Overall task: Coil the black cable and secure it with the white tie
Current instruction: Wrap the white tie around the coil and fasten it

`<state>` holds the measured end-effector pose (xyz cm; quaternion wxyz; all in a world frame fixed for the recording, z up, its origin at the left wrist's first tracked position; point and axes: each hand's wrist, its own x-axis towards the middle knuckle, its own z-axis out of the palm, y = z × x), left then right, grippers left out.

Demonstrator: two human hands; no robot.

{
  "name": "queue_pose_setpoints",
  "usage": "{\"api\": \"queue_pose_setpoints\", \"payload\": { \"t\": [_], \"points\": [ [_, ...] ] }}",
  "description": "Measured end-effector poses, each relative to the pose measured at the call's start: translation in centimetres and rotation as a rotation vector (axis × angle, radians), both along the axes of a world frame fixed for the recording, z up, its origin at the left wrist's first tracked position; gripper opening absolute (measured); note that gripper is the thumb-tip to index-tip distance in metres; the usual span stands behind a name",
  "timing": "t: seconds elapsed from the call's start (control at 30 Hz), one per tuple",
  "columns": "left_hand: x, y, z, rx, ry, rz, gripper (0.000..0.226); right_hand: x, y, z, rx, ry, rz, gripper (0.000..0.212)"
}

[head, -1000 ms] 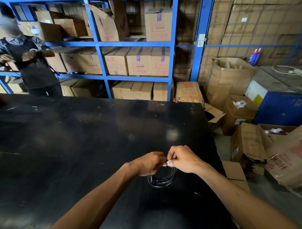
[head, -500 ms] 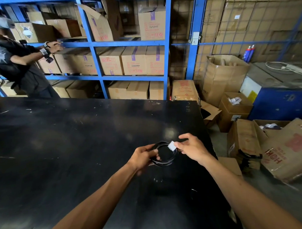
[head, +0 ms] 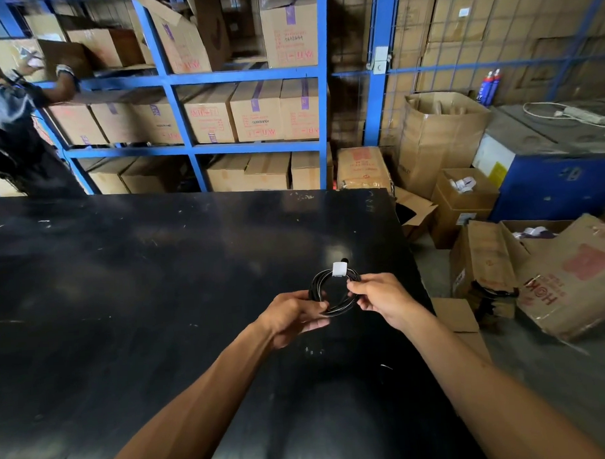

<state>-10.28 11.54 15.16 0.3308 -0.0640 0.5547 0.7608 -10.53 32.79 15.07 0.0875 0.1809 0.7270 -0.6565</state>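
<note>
The black cable (head: 317,286) is wound into a small round coil, held just above the black table (head: 142,286). A white tie (head: 339,269) is wrapped around the far side of the coil. My left hand (head: 294,315) pinches the coil's near left side. On the right side of the coil, my right hand (head: 382,300) grips it between thumb and fingers, just below the tie.
The table's right edge runs close to my right hand. Beyond it, cardboard boxes (head: 484,267) lie on the floor. Blue shelving (head: 244,75) with boxes stands behind the table. A person (head: 16,129) reaches into the shelf at the far left.
The coil has turned from hanging below my hands to facing up, with the tie now on its far side. My hands have spread to opposite sides. The person at the left reached higher.
</note>
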Motion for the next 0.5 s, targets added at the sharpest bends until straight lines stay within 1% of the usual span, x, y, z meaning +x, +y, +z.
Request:
{"api": "queue_pose_setpoints", "payload": {
  "t": [0.1, 0.2, 0.27, 0.33, 0.37, 0.43, 0.5],
  "points": [
    [-0.3, 0.4, -0.5, -0.099, 0.005, -0.055, 0.020, -0.1, 0.1, -0.5, 0.067, -0.007, 0.004, 0.009],
    [-0.5, 1.3, -1.5, -0.197, 0.027, 0.015, 0.021, 0.5, 0.2, -1.5, 0.117, 0.007, 0.038, 0.009],
    [-0.5, 1.9, -2.3, -0.242, 0.060, 0.056, 0.021, 1.0, 0.6, -2.2, 0.088, 0.011, 0.057, 0.011],
    [-0.4, 2.2, -3.4, -0.287, 0.083, 0.079, 0.021, 1.8, 1.5, -3.0, 0.072, -0.027, 0.079, 0.014],
    [-0.4, 2.2, -4.2, -0.312, 0.085, 0.088, 0.021, 2.2, 2.1, -3.5, 0.110, -0.054, 0.093, 0.014],
    [-0.4, 2.1, -5.6, -0.360, 0.063, 0.105, 0.021, 3.2, 3.5, -5.0, 0.314, -0.109, 0.151, 0.015],
    [-0.5, 2.1, -7.1, -0.398, 0.031, 0.113, 0.020, 4.4, 4.6, -6.6, 0.587, -0.161, 0.284, 0.027]
  ]
}}
